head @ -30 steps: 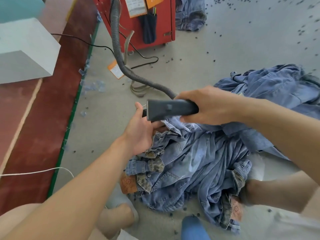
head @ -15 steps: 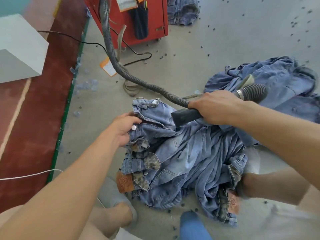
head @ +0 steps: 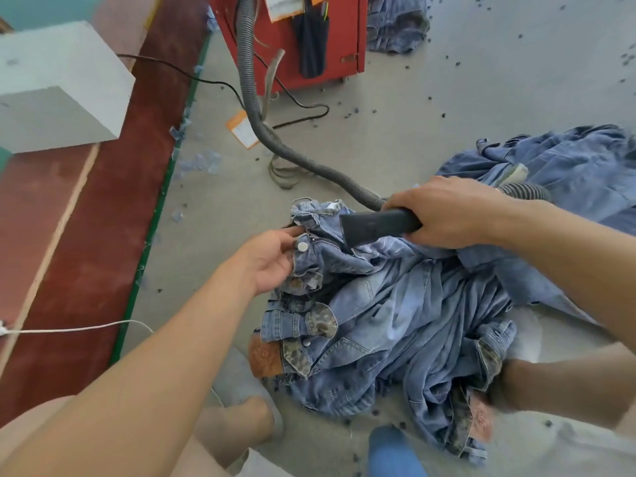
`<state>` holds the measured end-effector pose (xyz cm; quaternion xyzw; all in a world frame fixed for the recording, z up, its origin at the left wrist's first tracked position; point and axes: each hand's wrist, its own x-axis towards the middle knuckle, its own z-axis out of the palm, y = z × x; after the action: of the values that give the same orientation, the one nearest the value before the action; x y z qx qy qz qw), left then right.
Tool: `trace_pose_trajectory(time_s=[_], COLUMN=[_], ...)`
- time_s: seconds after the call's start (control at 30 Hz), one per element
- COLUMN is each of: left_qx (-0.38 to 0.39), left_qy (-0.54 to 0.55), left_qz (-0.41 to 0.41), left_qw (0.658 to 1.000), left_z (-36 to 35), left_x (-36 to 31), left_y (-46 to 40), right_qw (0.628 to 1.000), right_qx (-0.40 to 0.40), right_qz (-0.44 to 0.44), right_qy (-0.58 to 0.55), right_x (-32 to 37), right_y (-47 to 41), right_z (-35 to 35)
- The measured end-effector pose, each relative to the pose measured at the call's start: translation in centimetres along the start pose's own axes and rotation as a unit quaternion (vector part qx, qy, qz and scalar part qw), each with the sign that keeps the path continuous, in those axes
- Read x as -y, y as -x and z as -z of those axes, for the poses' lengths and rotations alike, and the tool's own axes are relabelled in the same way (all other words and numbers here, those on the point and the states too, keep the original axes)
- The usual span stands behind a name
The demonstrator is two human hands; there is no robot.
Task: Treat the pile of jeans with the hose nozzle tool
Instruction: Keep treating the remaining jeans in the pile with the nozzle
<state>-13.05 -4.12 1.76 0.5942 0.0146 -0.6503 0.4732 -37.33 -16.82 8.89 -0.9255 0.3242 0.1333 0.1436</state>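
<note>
A crumpled pile of jeans (head: 395, 315) lies on the smooth grey floor (head: 430, 108) between the person's legs, soft washed-blue denim in deep folds, with leopard-print waistband linings and tan embossed leather patches showing at its near edge. The right hand (head: 447, 211) has its fingers wrapped round the hose nozzle tool (head: 375, 224), a matte black plastic piece that flares into a flat wedge; its mouth rests against the raised waistband at the top of the pile. A ribbed grey hose (head: 261, 129) curves away from the nozzle across the floor and up beside a red metal cabinet (head: 289, 49). The left hand (head: 272, 259) grips the edge of that waistband, fingers curled into the fabric just beside a round silver button (head: 303, 247). More rumpled denim (head: 568, 166) spreads behind the right forearm. Small dark specks are scattered over the floor, and a thin black cable (head: 206, 79) snakes toward the cabinet. A pale grey block (head: 58, 87) with sharp edges sits on the dark red strip (head: 96, 235) at left.
</note>
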Motion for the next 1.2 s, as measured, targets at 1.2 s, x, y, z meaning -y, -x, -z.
trace_pose_trajectory(time_s=[1.2], left_qx=[0.026], left_qy=[-0.327], left_qz=[-0.227], left_qw=[0.917], left_z=[-2.2], left_x=[-2.7], left_y=[0.1], right_qw=[0.763], right_qx=[-0.034], right_qz=[-0.183], right_qy=[-0.620], right_x=[-8.0], right_y=[0.6], right_z=[1.3])
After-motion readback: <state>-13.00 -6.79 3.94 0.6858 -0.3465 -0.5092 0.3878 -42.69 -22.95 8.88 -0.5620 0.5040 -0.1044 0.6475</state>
